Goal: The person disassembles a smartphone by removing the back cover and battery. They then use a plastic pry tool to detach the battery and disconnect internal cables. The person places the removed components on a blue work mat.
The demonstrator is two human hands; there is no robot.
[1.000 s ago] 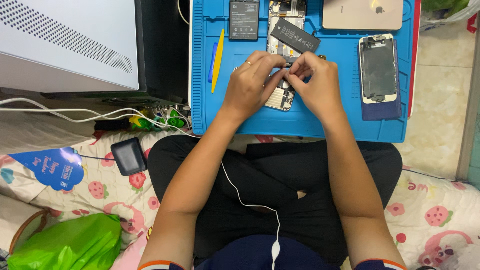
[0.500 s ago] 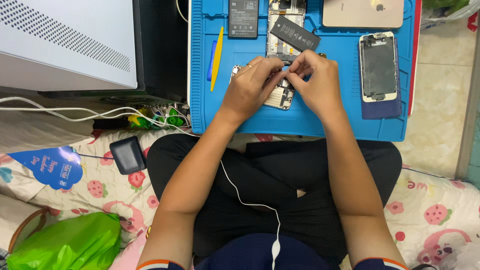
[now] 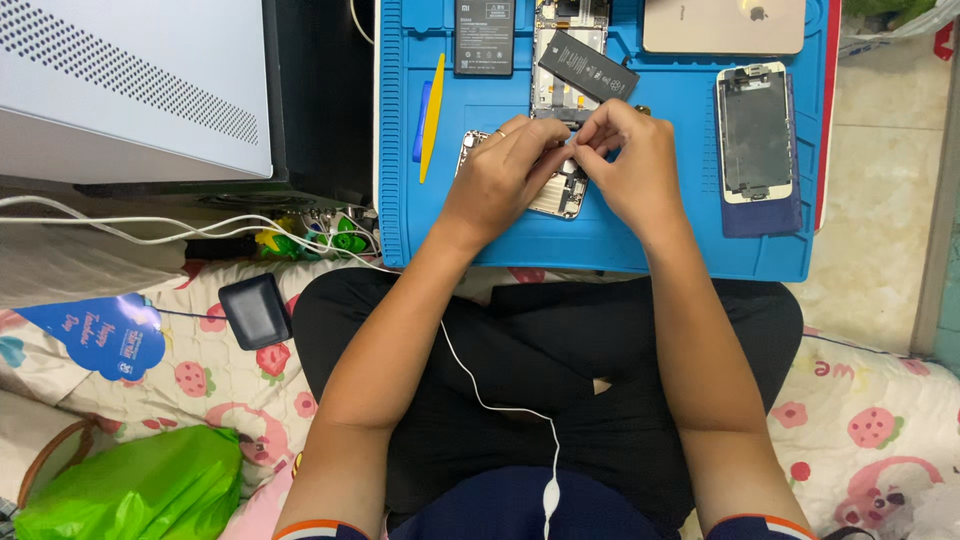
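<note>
Both hands meet over an opened phone body (image 3: 562,195) lying on a blue work mat (image 3: 600,245). My left hand (image 3: 505,170) covers most of the phone, thumb and forefinger pinched at its upper part. My right hand (image 3: 630,165) pinches at the same spot, fingertips touching those of the left. What sits between the fingertips is too small to tell. A black battery (image 3: 588,66) lies tilted just above the hands, on a second opened phone frame (image 3: 560,25).
On the mat: a yellow pry tool (image 3: 433,115), another black battery (image 3: 484,36), a detached phone screen (image 3: 756,135) on a dark cloth, a gold tablet (image 3: 725,25). A white computer case (image 3: 130,90), cables (image 3: 150,235), a small black box (image 3: 256,310) and a green bag (image 3: 130,495) lie left.
Both hands have stayed over the phone body, with only small finger shifts. The view has drifted slightly.
</note>
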